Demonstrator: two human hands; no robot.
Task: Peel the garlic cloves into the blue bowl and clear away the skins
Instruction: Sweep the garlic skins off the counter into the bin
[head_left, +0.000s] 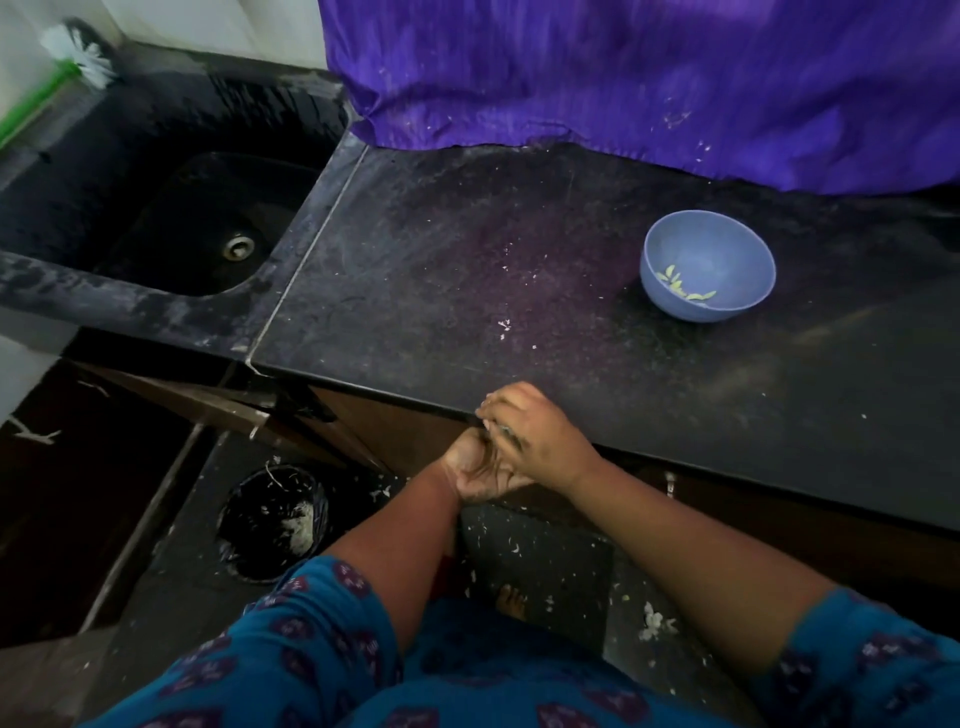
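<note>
The blue bowl (748, 244) stands at the back right of the black counter (519, 249), with a few peeled garlic cloves (685, 288) in its bottom. My right hand (535, 431) is at the counter's front edge, fingers bent down over the lip and touching pale garlic skins (493, 427). Just below the edge my left hand (475, 470) is cupped palm up under the right one. Whether skins lie in its palm is hidden. Small skin flakes (504, 326) dot the counter's middle.
A black sink (208, 223) lies left of the counter, with a white and green brush (78, 52) behind it. Purple cloth (649, 73) hangs along the back. On the floor is a dark bin (272, 519) holding skins, with more skin scraps (654, 623) near my foot.
</note>
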